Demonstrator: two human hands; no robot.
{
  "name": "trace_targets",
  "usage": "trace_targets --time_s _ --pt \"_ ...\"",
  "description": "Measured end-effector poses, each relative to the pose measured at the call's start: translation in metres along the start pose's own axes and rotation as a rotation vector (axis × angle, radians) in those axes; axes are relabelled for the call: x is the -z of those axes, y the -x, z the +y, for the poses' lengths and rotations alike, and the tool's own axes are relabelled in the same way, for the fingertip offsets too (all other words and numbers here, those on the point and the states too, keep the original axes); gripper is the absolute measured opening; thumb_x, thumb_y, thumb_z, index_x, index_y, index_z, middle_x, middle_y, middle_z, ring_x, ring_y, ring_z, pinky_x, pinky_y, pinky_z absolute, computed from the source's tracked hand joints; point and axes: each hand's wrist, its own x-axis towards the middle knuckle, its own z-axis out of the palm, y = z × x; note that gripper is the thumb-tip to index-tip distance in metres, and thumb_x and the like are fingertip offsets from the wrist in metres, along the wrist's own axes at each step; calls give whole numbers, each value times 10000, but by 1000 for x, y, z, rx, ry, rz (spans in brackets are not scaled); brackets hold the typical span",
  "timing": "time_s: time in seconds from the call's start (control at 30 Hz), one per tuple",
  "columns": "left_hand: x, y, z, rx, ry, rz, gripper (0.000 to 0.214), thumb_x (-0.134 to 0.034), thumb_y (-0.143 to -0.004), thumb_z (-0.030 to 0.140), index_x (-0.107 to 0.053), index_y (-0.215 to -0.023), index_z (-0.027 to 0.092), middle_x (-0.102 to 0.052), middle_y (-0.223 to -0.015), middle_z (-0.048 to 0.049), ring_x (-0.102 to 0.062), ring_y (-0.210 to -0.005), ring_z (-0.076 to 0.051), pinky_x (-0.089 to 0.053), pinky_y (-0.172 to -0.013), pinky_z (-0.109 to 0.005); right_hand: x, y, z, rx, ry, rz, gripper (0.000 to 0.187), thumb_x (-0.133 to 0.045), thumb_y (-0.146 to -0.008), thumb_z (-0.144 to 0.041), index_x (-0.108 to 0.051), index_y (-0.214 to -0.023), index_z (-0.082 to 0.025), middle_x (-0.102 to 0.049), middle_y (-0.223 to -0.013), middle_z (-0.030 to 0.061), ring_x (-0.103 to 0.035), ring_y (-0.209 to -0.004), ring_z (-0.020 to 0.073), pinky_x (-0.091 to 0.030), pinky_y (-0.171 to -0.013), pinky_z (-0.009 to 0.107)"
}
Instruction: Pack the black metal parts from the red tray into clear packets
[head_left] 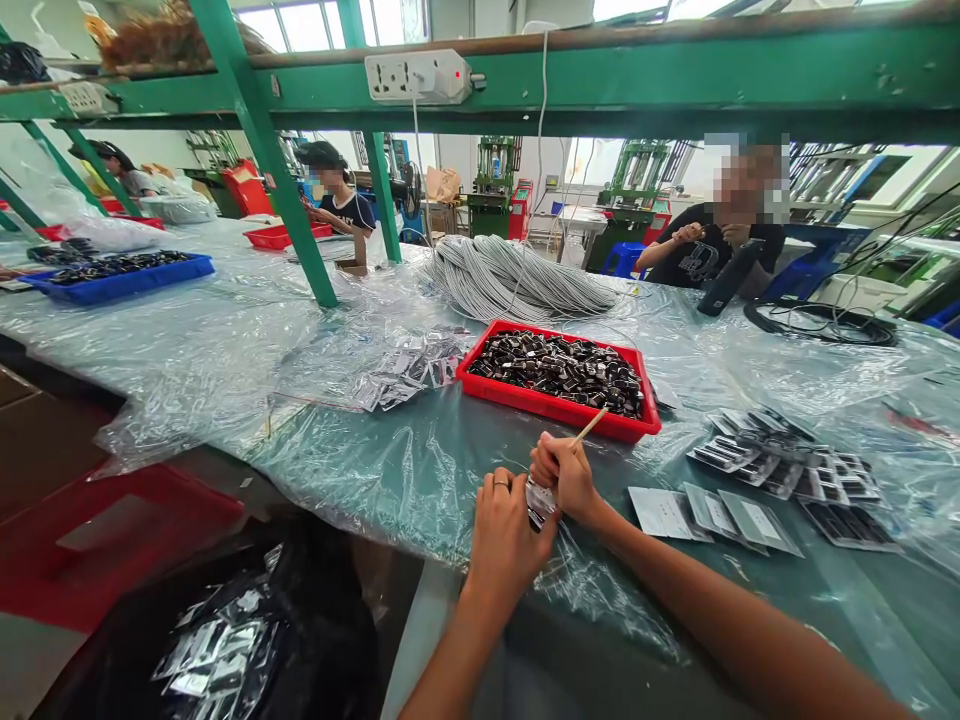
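My left hand [504, 535] and my right hand [564, 475] meet just above the plastic-covered table [420, 470], both closed. Between them they hold a small clear packet [538, 502] with a dark part inside. A thin wooden stick [590, 426] pokes up from my right fist toward the red tray [555, 408]. That tray lies just beyond my hands and is heaped with several small dark metal parts [562, 368]. A ring shows on my left hand.
Filled packets [780, 465] and flat sleeves [712, 515] lie to the right, empty packets [409, 370] to the left. A grey cable bundle [510, 280] sits behind the tray. A black bag of packets [232, 640] is lower left. People sit across the table under green shelf posts [262, 150].
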Motion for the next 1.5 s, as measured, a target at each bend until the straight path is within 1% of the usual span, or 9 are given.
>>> trace_targets --time_s 0.23,0.43,0.7,1.1,1.17,1.27,1.37,1.43,1.5 --pt "7 0 6 31 -46 -40 294 -618 -827 364 -590 -1029 152 -557 -1054 -113 -512 -1014 -291 -434 -890 -420 17 14 -21 -261 -7 -52 508 -602 -789 -402 -296 -427 -218 -203 -386 -99 -120 -318 31 -59 -355 227" --pt "6 -9 17 41 -136 -34 545 -657 -777 404 -540 -1205 87 -552 -1197 -180 -498 -1131 -348 -400 -971 -483 26 -11 -31 -23 -46 71 513 -570 -822 -368 -272 -436 -206 -206 -409 -88 -136 -352 41 -126 -370 214" --pt "-21 -20 2 -39 89 11 717 -665 -775 269 -339 -1400 138 -547 -1270 -152 -505 -1187 -319 -390 -1019 -475 17 -22 -8 54 -50 108 518 -603 -771 -421 -284 -418 -216 -206 -388 -89 -139 -338 40 -107 -367 221" --pt "-20 -18 2 -6 140 11 571 -703 -746 225 -489 -1271 159 -555 -1161 -114 -525 -1130 -301 -424 -981 -450 33 16 -37 -111 91 31 502 -538 -839 -462 -269 -484 -229 -195 -444 -102 -129 -374 50 -122 -391 238" --pt "-13 -18 1 21 210 18 567 -703 -750 251 -497 -1273 173 -537 -1170 -108 -530 -1132 -292 -428 -984 -439 43 11 -47 -122 296 51 391 -511 -863 -439 -365 -571 -225 -260 -479 -96 -186 -385 70 -171 -397 230" --pt "2 -19 -5 78 361 36 552 -674 -785 401 -510 -1262 178 -515 -1162 -110 -577 -1058 -270 -472 -929 -423 57 7 -51 -81 941 -41 61 -526 -861 -244 -562 -837 -201 -533 -635 -18 -484 -530 137 -382 -514 255" --pt "18 -31 -14 46 519 36 457 -558 -849 495 -550 -1190 191 -554 -1115 -101 -606 -1009 -245 -494 -899 -396 58 6 -44 73 1517 -131 218 -486 -851 -105 -632 -1004 -158 -661 -926 123 -630 -837 231 -479 -736 328" --pt "27 -48 -19 10 603 35 373 -465 -898 469 -568 -1132 198 -598 -1081 -96 -616 -992 -225 -495 -890 -370 49 1 -42 184 1639 -43 237 -463 -888 -124 -644 -1041 -142 -657 -1024 171 -635 -930 266 -488 -780 353" --pt "32 -71 -20 5 645 70 314 -458 -898 425 -572 -1080 195 -636 -1034 -89 -627 -937 -213 -500 -852 -357 38 -12 -46 262 1470 14 248 -421 -955 -201 -649 -1044 -162 -672 -1030 145 -640 -945 251 -493 -788 345"
